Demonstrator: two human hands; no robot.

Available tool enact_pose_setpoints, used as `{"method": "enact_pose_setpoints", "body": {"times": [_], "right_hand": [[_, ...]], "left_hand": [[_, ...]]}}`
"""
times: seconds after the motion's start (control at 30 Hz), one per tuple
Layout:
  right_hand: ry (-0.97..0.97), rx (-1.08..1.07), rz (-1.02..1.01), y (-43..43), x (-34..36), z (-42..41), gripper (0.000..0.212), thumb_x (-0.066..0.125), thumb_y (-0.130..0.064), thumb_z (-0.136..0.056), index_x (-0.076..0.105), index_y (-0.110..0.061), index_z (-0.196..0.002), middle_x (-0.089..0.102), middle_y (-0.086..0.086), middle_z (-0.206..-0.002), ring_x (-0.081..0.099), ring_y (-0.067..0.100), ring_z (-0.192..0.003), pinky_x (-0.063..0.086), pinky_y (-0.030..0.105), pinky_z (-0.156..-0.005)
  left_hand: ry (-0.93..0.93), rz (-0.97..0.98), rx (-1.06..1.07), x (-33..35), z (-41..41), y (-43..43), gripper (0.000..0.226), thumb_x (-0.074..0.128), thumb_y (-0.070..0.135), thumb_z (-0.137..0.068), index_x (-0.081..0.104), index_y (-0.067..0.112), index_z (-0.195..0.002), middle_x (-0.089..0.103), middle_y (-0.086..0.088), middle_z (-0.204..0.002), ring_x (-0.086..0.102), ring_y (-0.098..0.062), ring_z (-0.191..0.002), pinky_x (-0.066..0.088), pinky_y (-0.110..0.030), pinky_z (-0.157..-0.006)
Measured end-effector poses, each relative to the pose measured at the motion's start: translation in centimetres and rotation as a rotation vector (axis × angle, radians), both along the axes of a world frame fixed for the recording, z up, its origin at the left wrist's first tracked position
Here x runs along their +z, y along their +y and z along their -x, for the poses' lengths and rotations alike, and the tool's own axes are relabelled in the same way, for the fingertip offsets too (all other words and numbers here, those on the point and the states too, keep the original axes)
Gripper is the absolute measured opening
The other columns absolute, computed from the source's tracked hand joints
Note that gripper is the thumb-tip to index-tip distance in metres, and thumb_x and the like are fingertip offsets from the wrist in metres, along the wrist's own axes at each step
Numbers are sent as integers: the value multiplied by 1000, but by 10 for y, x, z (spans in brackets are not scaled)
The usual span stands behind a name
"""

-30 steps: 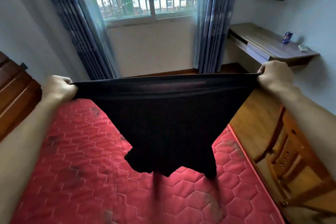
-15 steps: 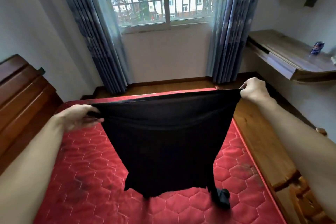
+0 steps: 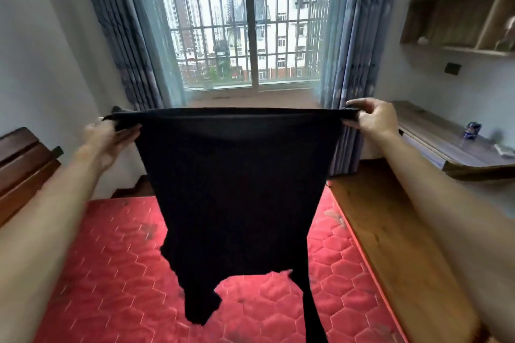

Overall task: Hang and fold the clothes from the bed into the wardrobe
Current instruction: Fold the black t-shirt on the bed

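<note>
A red quilted bed (image 3: 106, 273) fills the lower part of the room. Above it a black garment (image 3: 237, 189) hangs spread flat in the air, its top edge stretched level from one of the person's hands to the other. Two uneven ends dangle over the mattress. The longer, right-hand one runs out of the bottom of the frame, so whether it touches the bed cannot be told. Behind the garment are a barred window (image 3: 250, 22) and blue curtains (image 3: 125, 36) drawn to either side. A wooden surface (image 3: 446, 145) juts from the right wall beneath an open shelf (image 3: 459, 8), and a dark wooden headboard (image 3: 22, 164) stands at the left. The left hand (image 3: 108, 136), blurred, grips the bunched left top corner of the garment with its fingers curled round the cloth. The right hand (image 3: 373, 117) pinches the right top corner between thumb and fingers. Both arms reach forward, well apart. A blue can (image 3: 471, 130) stands on the surface, its print too blurred to read.
</note>
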State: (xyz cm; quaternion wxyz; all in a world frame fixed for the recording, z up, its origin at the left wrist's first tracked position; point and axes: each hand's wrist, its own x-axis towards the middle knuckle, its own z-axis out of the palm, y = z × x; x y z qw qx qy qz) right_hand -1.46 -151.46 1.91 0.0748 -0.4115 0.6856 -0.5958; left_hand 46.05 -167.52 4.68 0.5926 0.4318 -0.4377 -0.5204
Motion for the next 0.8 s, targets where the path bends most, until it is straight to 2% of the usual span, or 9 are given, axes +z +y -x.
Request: {"method": "enact_pose_setpoints", "body": {"times": [0.07,0.2,0.3,0.4,0.47,0.53,0.6,0.7,0.8], "right_hand": [[-78,26,113,9,18,-5,39,50,14,-88,72,-18,-88,72,8,-101,71,22,-95,61,34,-82],[-109,29,160,37,17,-15,51,41,16,-90,70,-26,-86,70,0,-95,71,23,-100,60,35,-85],[-80,28,83,68,-19,-32,45,38,19,-88,71,-9,-98,70,11,-101,71,7,-82,60,19,-74],[-13,-30,-73,102,-89,-51,47,43,17,-81,73,-16,-98,73,11,-101,70,17,-89,58,27,-88],[1,-60,-225,127,-148,-61,45,49,15,-80,75,-19,-93,75,8,-98,68,19,-92,50,7,-82],[-29,-79,-370,152,-216,-74,47,54,13,-80,73,-29,-85,76,3,-96,69,20,-90,42,-1,-69],[-54,-106,-465,176,-282,-90,48,56,11,-78,71,-35,-80,77,1,-94,70,23,-87,40,0,-65],[-89,-86,-592,218,-378,-121,42,56,17,-78,78,-17,-90,77,8,-95,67,18,-89,40,0,-66],[-95,-73,-753,263,-481,-148,41,58,16,-76,78,-19,-88,78,9,-93,67,18,-84,43,23,-70]], "left_hand": [[42,60,-13,20,-3,12,22,38,11,-106,54,15,-92,64,-3,-94,72,-7,-66,58,-30,-79],[111,81,13,19,-23,42,23,39,-2,-102,51,11,-87,71,-6,-82,74,-11,-67,61,-30,-79],[-6,34,69,-27,-43,64,28,38,-9,-98,46,10,-79,72,-5,-62,72,-12,-60,63,-29,-71],[-516,50,182,-107,-66,87,22,49,-9,-89,55,6,-75,54,-10,-58,52,-4,-45,50,-19,-57],[-739,19,204,-166,-76,110,18,57,-9,-83,58,4,-70,46,-11,-58,40,-11,-47,32,-13,-45],[-828,-51,162,-231,-82,139,17,65,5,-75,54,7,-62,46,-10,-56,40,-20,-48,30,-16,-43],[-891,-158,145,-300,-88,166,20,64,20,-62,48,11,-55,46,-7,-50,42,-27,-53,37,-31,-52],[-1015,-340,110,-402,-93,211,36,77,4,-69,46,13,-53,48,-7,-48,46,-29,-55,33,-36,-54],[-1055,-490,99,-497,-98,269,36,76,-6,-68,49,14,-54,50,-7,-49,48,-28,-56,33,-32,-53]]}}
